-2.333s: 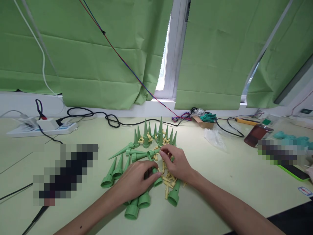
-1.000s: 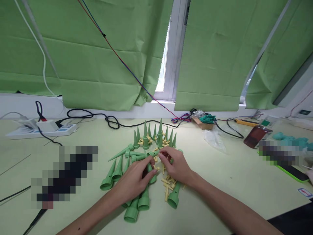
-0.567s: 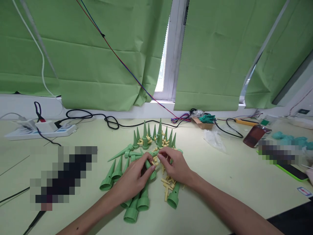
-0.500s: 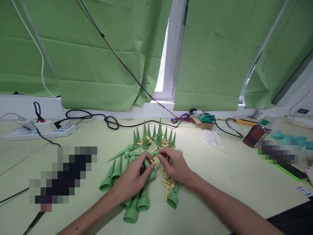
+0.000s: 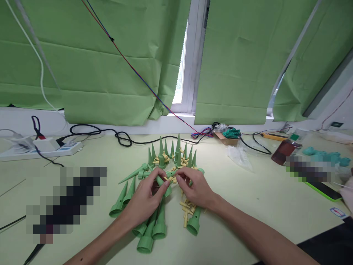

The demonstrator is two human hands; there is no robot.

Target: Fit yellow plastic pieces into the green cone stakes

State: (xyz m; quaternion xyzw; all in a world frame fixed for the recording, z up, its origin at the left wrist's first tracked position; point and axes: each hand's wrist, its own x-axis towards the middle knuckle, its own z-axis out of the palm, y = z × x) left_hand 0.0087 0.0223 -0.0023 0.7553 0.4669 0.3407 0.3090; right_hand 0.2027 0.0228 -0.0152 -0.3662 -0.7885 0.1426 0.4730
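My left hand is closed around a green plastic spike, a hollow cone with a wide socket end. At its fingertips a small yellow plastic piece shows against the spike. My right hand is beside it, thumb and forefinger pinched close to other small yellow pieces; what lies between those fingers is hidden. Several green spikes lie around and under my left forearm. More yellow pieces are heaped below my right hand, next to a lying spike.
Behind my hands several green spikes stand upright with yellow pieces among them. A power strip is at the left, with a black cable along the wall. A small cardboard box, plastic bag and bottle are at the right.
The view has shifted slightly, moving the scene a little left. A yellow piece now shows at my left fingertips against the spike. Both hands stay close together.
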